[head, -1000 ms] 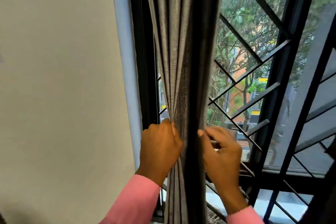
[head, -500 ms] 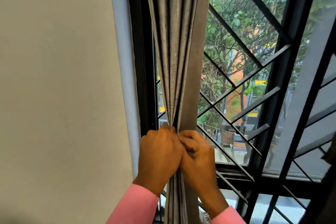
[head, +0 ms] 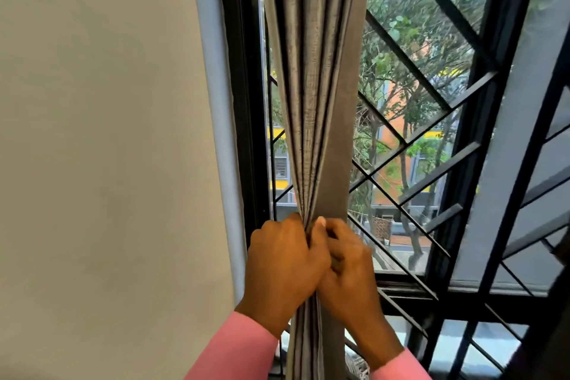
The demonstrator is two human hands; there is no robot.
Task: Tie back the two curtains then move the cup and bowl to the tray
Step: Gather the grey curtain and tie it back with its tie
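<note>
The grey curtain (head: 314, 86) is hanging gathered into one tight bunch at the window frame (head: 243, 102), just beside the wall (head: 101, 148). The left hand (head: 283, 268) and right hand (head: 348, 274) are gripping it from either side, fingers (head: 294, 225) curling round the folds, the two hands touching.

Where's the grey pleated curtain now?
Head view, centre: grey curtain bunched beside black window frame, right of beige wall, gripped by left hand and right hand.
</note>
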